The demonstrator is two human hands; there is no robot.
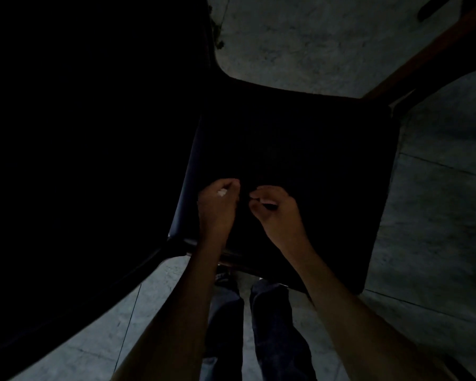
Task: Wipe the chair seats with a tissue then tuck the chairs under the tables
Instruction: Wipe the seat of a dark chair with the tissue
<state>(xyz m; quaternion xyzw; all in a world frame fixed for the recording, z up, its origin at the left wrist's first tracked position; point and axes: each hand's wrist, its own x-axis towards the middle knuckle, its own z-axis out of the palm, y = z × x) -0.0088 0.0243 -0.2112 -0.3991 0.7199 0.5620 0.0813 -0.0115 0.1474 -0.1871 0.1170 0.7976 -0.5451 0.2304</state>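
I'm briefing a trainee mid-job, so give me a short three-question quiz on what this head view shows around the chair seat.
1. True or false: both hands are over the dark chair seat.
2. Which hand shows a bit of white tissue? A) left hand B) right hand C) neither
3. Fill in: the large dark surface beside the chair, on the person's left, is most likely a ____.

Key
1. True: both hands hover over the seat's near part, fingers curled.
2. A: the tissue peeks out of the left hand's curled fingers; what the right hand pinches, if anything, is too dark to tell.
3. table.
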